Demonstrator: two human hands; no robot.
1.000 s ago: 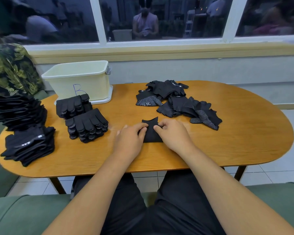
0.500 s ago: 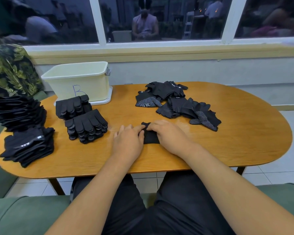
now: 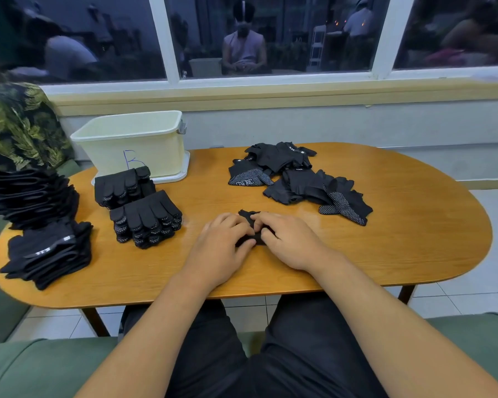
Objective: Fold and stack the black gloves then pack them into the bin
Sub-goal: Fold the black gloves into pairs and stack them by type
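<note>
A small black glove [image 3: 249, 217] lies bunched on the wooden table [image 3: 400, 239] in front of me, mostly covered by my hands. My left hand [image 3: 223, 248] and my right hand [image 3: 288, 239] both grip it with curled fingers, thumbs meeting over it. Two folded glove stacks [image 3: 147, 218] sit to the left, in front of the cream bin [image 3: 133, 142] marked B. A loose pile of unfolded gloves [image 3: 296, 179] lies beyond my hands to the right.
More black glove stacks [image 3: 43, 225] sit at the table's far left edge. The bin rests on a white lid. A leaf-patterned cushion [image 3: 15, 127] lies at the left. A window and sill run behind the table. Green sofa cushions are under me.
Both hands have closed in over the glove, folding it smaller. It showed as a flat piece between the fingers a second ago; now only its edges show.
</note>
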